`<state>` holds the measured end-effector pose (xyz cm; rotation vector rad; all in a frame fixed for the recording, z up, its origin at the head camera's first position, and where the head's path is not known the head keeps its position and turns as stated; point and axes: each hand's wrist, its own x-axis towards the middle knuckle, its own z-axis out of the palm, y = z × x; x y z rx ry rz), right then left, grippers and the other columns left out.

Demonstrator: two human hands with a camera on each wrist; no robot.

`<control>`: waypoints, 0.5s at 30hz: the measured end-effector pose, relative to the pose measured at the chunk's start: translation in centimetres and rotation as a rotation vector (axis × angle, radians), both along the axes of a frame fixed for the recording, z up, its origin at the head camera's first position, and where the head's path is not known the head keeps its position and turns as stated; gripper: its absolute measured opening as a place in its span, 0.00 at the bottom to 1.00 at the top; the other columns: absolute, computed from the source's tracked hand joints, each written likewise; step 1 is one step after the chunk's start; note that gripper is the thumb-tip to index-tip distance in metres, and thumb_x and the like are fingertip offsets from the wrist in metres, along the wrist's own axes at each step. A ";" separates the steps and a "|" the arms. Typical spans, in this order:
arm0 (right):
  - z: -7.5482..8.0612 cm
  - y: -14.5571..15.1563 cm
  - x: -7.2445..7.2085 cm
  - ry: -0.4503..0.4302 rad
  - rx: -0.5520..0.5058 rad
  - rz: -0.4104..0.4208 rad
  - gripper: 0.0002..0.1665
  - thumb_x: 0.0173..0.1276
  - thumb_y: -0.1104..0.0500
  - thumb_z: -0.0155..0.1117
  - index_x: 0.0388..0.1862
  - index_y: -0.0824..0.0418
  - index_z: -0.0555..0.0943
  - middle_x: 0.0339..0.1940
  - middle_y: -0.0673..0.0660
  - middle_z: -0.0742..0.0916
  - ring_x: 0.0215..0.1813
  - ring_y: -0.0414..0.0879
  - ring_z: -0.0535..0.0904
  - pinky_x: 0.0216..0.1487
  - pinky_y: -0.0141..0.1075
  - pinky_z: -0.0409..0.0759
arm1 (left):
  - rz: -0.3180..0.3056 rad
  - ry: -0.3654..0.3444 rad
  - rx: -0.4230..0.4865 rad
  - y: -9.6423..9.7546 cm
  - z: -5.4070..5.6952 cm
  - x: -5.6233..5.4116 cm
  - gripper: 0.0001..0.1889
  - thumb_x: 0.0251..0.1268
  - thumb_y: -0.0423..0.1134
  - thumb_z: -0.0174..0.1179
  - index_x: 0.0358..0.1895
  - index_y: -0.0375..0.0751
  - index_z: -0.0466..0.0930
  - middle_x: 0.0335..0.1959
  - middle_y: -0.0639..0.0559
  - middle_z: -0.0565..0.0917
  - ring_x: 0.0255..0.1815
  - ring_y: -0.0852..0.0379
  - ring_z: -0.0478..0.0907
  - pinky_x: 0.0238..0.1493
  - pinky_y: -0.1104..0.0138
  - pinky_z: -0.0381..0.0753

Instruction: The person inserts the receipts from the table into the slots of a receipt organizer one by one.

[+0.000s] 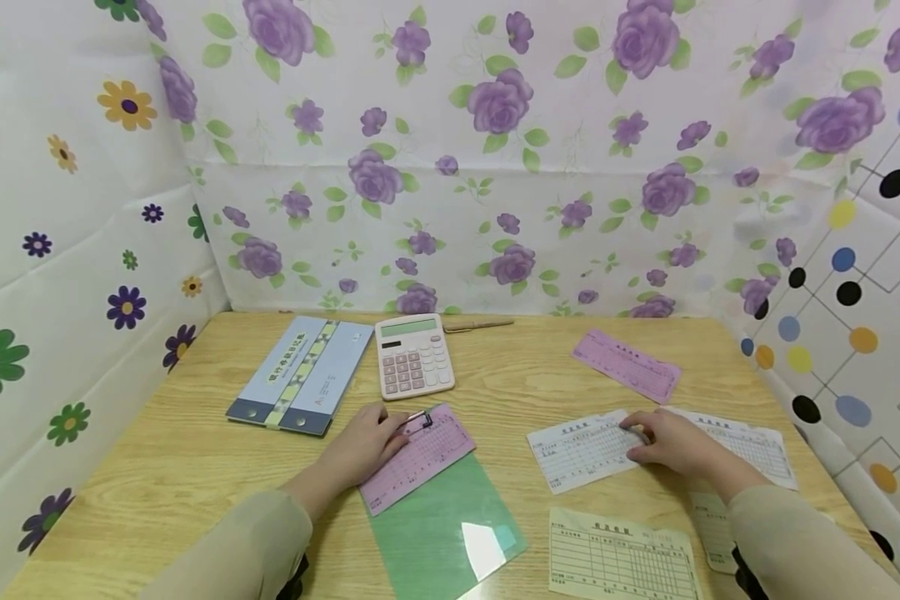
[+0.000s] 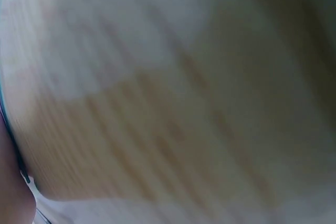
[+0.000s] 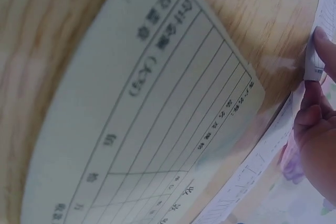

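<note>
My left hand [image 1: 367, 446] lies over the upper left of a pink slip [image 1: 420, 458]. Its thumb and fingers grip the metal clip [image 1: 420, 419] at the slip's top edge. Under that slip is a glossy green board [image 1: 442, 533] with a bright reflection. In the left wrist view the surface is blurred and the work hidden. My right hand [image 1: 675, 446] pinches the right end of a white printed slip [image 1: 581, 450], thumb on top in the right wrist view. A second white slip [image 1: 757, 450] lies partly behind this hand.
A yellowish slip [image 1: 618, 554] lies at the front, with another [image 1: 712, 525] partly under the right sleeve. A pink slip [image 1: 626, 365] is farther back. A blue journal [image 1: 300, 371], calculator [image 1: 415, 357] and pen [image 1: 480, 325] lie along the back. Patterned cloth surrounds the wooden table.
</note>
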<state>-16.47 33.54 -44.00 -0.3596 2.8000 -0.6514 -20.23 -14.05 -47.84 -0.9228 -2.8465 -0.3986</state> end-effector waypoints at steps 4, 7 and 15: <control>0.3 -0.2 0.2 -0.040 -0.033 -0.037 0.25 0.61 0.54 0.67 0.57 0.58 0.76 0.31 0.53 0.75 0.32 0.46 0.67 0.34 0.40 0.66 | -0.002 -0.001 0.011 0.0 -0.1 -0.1 0.20 0.69 0.51 0.53 0.58 0.46 0.75 0.33 0.55 0.66 0.34 0.58 0.62 0.38 0.65 0.65; 0.7 -0.3 0.4 -0.059 -0.091 -0.077 0.24 0.63 0.54 0.65 0.57 0.58 0.76 0.34 0.55 0.76 0.33 0.47 0.68 0.34 0.40 0.67 | 0.002 -0.009 0.011 0.0 0.0 0.0 0.20 0.68 0.51 0.53 0.58 0.46 0.75 0.33 0.55 0.66 0.33 0.58 0.62 0.37 0.65 0.65; 1.8 0.0 0.0 -0.067 -0.306 -0.131 0.21 0.67 0.53 0.61 0.56 0.60 0.77 0.38 0.58 0.74 0.37 0.49 0.69 0.33 0.40 0.74 | -0.015 -0.022 -0.035 0.2 0.6 -0.1 0.19 0.68 0.49 0.54 0.56 0.45 0.76 0.33 0.55 0.67 0.33 0.59 0.62 0.36 0.65 0.66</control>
